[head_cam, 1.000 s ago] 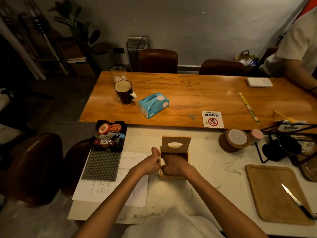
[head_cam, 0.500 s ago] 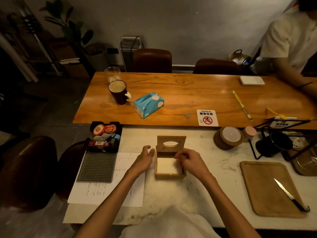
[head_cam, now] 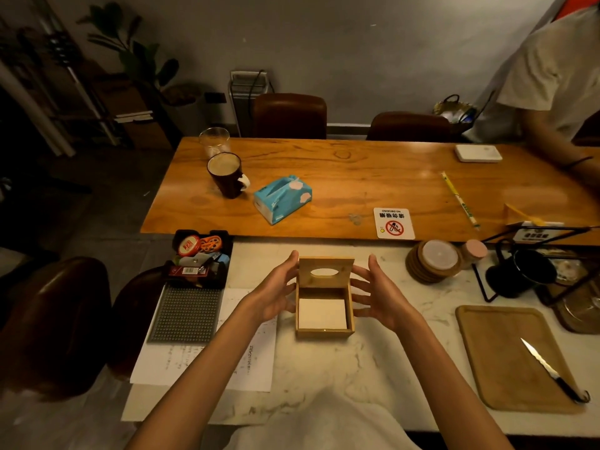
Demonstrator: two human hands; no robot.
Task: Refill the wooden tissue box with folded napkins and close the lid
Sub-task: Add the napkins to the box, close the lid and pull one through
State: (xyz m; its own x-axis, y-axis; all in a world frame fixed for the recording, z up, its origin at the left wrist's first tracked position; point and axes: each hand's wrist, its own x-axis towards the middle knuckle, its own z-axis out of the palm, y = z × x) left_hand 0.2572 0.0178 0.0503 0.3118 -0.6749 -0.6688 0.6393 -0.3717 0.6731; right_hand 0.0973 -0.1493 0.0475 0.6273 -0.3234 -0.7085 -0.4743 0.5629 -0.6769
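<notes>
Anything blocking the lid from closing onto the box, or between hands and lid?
Nothing visible. The napkins lie below the box rim, the lid stands upright at the back, and the left hand and right hand flank it, open.

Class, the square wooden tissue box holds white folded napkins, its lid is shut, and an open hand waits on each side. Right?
No: the head view shows the oval-slotted lid standing open at the back of the square wooden tissue box. White folded napkins lie inside; the left hand and right hand flank it, open.
</notes>
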